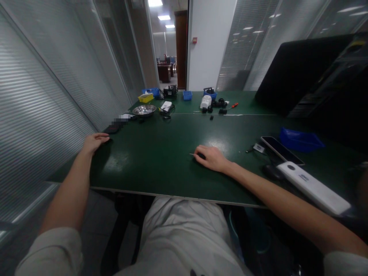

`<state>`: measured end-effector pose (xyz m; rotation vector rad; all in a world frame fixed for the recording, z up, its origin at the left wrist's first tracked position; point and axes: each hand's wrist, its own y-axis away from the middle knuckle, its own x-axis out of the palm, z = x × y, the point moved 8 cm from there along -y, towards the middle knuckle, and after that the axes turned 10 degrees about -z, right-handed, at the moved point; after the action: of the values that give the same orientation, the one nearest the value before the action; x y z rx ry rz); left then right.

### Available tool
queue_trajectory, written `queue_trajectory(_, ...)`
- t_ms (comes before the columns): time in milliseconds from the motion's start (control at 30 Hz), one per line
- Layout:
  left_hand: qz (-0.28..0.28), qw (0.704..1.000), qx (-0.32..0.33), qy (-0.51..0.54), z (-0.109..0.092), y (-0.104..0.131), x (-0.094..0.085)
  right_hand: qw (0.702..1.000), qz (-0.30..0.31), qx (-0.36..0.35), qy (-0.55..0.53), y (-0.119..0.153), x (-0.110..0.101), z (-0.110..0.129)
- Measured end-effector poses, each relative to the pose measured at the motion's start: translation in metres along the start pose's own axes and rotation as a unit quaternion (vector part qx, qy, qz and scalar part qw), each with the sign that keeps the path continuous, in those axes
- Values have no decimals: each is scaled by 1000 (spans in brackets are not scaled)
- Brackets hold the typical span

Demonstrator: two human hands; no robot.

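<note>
At the left edge of the green table [149, 153], my left hand [96, 142] has its fingers close together, with a small dark piece [109, 140] at the fingertips that is too small to make out. My right hand [212, 158] rests on the tabletop right of the middle. It is closed round a dark-handled tool [201, 156], whose thin metal shaft points left. The rest of the handle is hidden by the fingers.
To the right lie a blue tray [300, 140], a phone [281, 150] and a long white device [313, 187]. Farther back are a metal bowl [144, 110], a yellow tray [146, 98], an orange-handled screwdriver [235, 105], and black cables [219, 102].
</note>
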<state>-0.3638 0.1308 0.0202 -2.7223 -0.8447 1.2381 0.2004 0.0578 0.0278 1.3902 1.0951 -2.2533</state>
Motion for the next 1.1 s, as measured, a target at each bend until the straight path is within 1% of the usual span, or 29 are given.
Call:
queue_trajectory(67,57,998,8,34,-19,10,29,1000,0,0,5,0,1,0)
queue_trajectory(100,98,993,22,55,-34,18,47,1000,1,1,8,0,1,0)
queue_trajectory(133,150,984,42,85,-55,30,68,1000,2,1,9,0,1,-1)
queue_trajectory(200,253,954,89,132,-103,62,110,1000,4,0,9,0,2,-1)
queue_trajectory(233,302,934,117,148,-129,81,130,1000,5,0,9,0,2,-1)
queue_trajectory(300,383,893,166,168,-177,121,166,1000,4,0,8,0,1,0)
queue_trajectory(333,417,872,191,172,-198,140,181,1000,3,0,7,0,1,0)
queue_trajectory(367,436,855,214,180,-217,156,194,1000,3,0,6,0,0,0)
queue_trajectory(433,456,829,253,200,-246,183,211,1000,5,0,4,0,0,1)
queue_trajectory(500,453,817,285,215,-262,200,219,1000,6,2,7,0,0,1)
queue_trajectory(533,443,815,301,219,-267,205,220,1000,6,3,9,0,0,1)
queue_trajectory(600,413,815,336,226,-273,211,214,1000,6,4,13,0,0,0)
queue_trajectory(733,370,814,389,222,-277,218,198,1000,8,7,12,0,0,0)
queue_trajectory(833,334,825,415,189,-278,222,191,1000,12,10,12,0,0,0)
queue_trajectory(900,311,824,442,168,-280,227,186,1000,12,10,15,0,-1,1)
queue_trajectory(1000,291,817,477,143,-283,235,180,1000,14,10,17,0,-1,1)
queue_trajectory(1100,279,818,489,118,-285,238,177,1000,20,8,22,0,0,1)
